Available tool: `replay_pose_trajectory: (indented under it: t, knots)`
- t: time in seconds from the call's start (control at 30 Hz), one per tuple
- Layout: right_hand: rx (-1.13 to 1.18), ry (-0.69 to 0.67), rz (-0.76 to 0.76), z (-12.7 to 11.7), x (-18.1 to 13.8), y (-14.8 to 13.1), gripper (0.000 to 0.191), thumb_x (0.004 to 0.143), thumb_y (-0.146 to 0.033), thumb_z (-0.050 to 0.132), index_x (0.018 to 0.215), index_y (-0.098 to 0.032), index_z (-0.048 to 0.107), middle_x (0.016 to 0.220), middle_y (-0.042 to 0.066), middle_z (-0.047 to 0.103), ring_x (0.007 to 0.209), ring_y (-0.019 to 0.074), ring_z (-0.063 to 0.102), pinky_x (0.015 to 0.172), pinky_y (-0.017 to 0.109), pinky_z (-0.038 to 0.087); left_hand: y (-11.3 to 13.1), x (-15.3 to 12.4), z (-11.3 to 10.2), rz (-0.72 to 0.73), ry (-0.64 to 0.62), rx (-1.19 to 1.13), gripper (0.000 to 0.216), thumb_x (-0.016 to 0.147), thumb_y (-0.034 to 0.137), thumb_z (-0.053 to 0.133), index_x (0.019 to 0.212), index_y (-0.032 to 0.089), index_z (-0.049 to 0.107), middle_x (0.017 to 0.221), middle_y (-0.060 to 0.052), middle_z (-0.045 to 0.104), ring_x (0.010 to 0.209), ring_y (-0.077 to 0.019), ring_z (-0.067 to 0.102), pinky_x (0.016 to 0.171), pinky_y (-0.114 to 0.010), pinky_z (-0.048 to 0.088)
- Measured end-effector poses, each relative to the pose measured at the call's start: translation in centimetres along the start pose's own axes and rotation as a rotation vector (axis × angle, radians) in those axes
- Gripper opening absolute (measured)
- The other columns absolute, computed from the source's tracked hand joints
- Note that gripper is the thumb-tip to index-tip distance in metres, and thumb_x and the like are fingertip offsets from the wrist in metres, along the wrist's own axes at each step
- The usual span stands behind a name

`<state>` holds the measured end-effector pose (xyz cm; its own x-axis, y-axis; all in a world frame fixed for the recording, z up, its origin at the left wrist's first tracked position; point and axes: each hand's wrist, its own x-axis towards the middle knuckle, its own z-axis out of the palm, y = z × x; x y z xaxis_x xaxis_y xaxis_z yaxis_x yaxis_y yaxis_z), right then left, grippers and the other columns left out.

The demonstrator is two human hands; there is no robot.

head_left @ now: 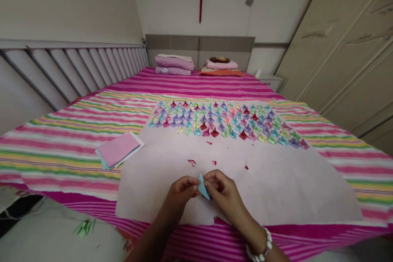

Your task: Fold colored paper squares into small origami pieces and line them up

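A small folded piece of light blue paper point(203, 188) is pinched between my two hands, close above the near part of a large pale sheet point(276, 188). My left hand point(182, 190) grips its left edge with thumb and fingertips. On the other side, my right hand point(223, 190) pinches it the same way; a white beaded bracelet point(260, 249) is on that wrist. Farther up the sheet stand rows of small folded paper pieces point(211, 120) in many colours.
Left of the sheet lies a stack of coloured paper point(119, 149) on the striped bedspread point(70, 131). Torn holes point(191, 162) in the sheet show red beneath. Green paper strips point(84, 228) lie at lower left. Folded bedding point(174, 64) sits by the headboard point(199, 45).
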<state>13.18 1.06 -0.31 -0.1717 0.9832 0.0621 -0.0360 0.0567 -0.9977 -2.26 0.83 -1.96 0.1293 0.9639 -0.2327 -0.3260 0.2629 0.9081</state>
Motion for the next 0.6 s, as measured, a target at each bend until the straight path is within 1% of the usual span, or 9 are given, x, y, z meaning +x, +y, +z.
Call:
replay_pose_trajectory:
  t: [0.07, 0.17, 0.27, 0.37, 0.47, 0.53, 0.6]
  knots:
    - [-0.056, 0.004, -0.033, 0.2, -0.1, -0.2, 0.013, 0.078, -0.031, 0.063, 0.078, -0.018, 0.061, 0.063, -0.001, 0.06, 0.05, 0.0098, 0.05, 0.048, 0.022, 0.04, 0.2, -0.2, 0.3, 0.018, -0.005, -0.005, 0.022, 0.061, 0.029, 0.077, 0.073, 0.014, 0.066, 0.064, 0.002, 0.064, 0.062, -0.0083, 0.054, 0.063, -0.021, 0.041]
    - [-0.01, 0.04, -0.022, 0.3, 0.1, -0.3, 0.012, 0.076, -0.03, 0.064, 0.078, -0.019, 0.061, 0.062, -0.002, 0.058, 0.051, 0.01, 0.05, 0.048, 0.022, 0.041, 0.6, -0.4, 0.8, 0.039, -0.016, 0.008, 0.025, 0.061, 0.029, 0.077, 0.074, 0.014, 0.063, 0.066, 0.001, 0.065, 0.066, -0.0096, 0.056, 0.066, -0.022, 0.042]
    - [0.035, 0.063, -0.018, 0.3, 0.4, -0.1, 0.014, 0.073, -0.03, 0.066, 0.079, -0.019, 0.06, 0.062, -0.003, 0.057, 0.05, 0.0095, 0.05, 0.047, 0.021, 0.042, 0.9, -0.4, 1.2, 0.022, 0.014, 0.103, 0.033, 0.053, 0.027, 0.082, 0.071, 0.015, 0.058, 0.06, 0.003, 0.062, 0.059, -0.0096, 0.055, 0.059, -0.021, 0.04]
    - [0.037, 0.05, -0.035, 0.3, 0.3, 0.1, 0.013, 0.074, -0.029, 0.065, 0.081, -0.019, 0.06, 0.066, -0.002, 0.06, 0.053, 0.01, 0.053, 0.049, 0.021, 0.043, 1.1, -0.5, 1.3, 0.031, 0.035, 0.19, 0.038, 0.048, 0.026, 0.084, 0.07, 0.016, 0.055, 0.056, 0.005, 0.058, 0.054, -0.0092, 0.052, 0.054, -0.021, 0.038]
    - [-0.012, 0.018, -0.06, 0.3, 0.0, 0.0, 0.01, 0.078, -0.028, 0.062, 0.081, -0.019, 0.06, 0.066, -0.001, 0.061, 0.051, 0.0096, 0.053, 0.048, 0.021, 0.043, 1.4, -0.6, 1.3, 0.064, 0.019, 0.236, 0.031, 0.058, 0.035, 0.078, 0.068, 0.016, 0.055, 0.06, 0.003, 0.059, 0.058, -0.0108, 0.054, 0.057, -0.023, 0.041]
    - [-0.105, 0.0, -0.108, 0.3, -0.2, -0.3, 0.008, 0.08, -0.027, 0.059, 0.082, -0.019, 0.06, 0.067, 0.0, 0.063, 0.053, 0.0105, 0.056, 0.05, 0.022, 0.044, 1.6, -0.7, 1.3, 0.083, 0.023, 0.283, 0.029, 0.065, 0.04, 0.072, 0.065, 0.015, 0.056, 0.06, 0.002, 0.059, 0.06, -0.0111, 0.053, 0.059, -0.024, 0.041]
    - [-0.229, -0.002, -0.184, 0.4, -0.4, -0.5, 0.006, 0.082, -0.024, 0.056, 0.086, -0.02, 0.06, 0.07, 0.001, 0.064, 0.059, 0.0123, 0.059, 0.053, 0.023, 0.047, 1.7, -0.7, 1.3, 0.092, 0.042, 0.337, 0.03, 0.068, 0.042, 0.069, 0.063, 0.015, 0.056, 0.059, 0.003, 0.057, 0.059, -0.0108, 0.052, 0.059, -0.024, 0.041]
